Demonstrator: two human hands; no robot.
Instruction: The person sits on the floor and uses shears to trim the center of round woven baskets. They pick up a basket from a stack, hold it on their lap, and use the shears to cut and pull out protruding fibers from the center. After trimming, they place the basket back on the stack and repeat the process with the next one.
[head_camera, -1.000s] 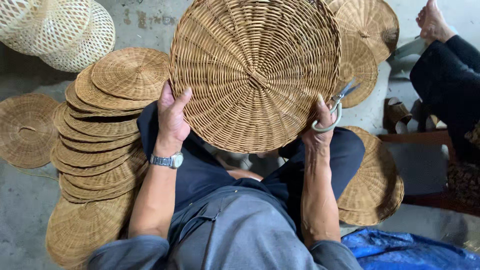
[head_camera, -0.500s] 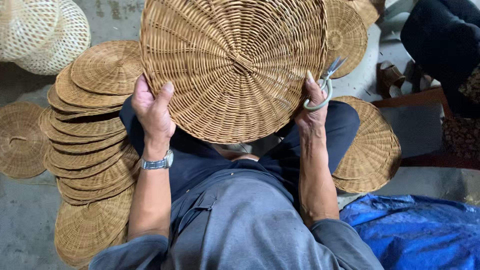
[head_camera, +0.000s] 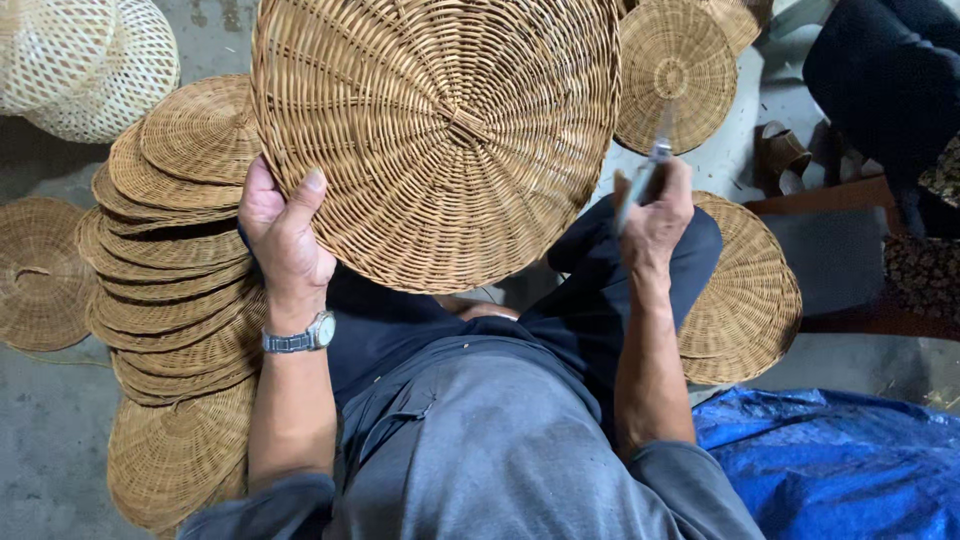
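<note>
My left hand (head_camera: 285, 235) grips the lower left rim of a large round woven rattan tray (head_camera: 440, 130), held up in front of me with its face toward the camera. A metal wristwatch (head_camera: 298, 338) sits on that wrist. My right hand (head_camera: 655, 215) is off the tray's right edge and holds a pair of scissors (head_camera: 645, 175), blades pointing up beside the rim. My knees in dark trousers are below the tray.
A tall stack of similar woven trays (head_camera: 170, 270) lies on the floor at my left, more trays at the right (head_camera: 745, 295) and behind (head_camera: 675, 80). Pale openwork baskets (head_camera: 85, 60) sit top left. A blue tarp (head_camera: 840, 465) is lower right. Another person's dark-clothed leg (head_camera: 880, 70) is top right.
My right hand has come off the tray's rim and raised the scissors upright. The tray has shifted slightly left and its view has come closer; my left hand keeps its grip.
</note>
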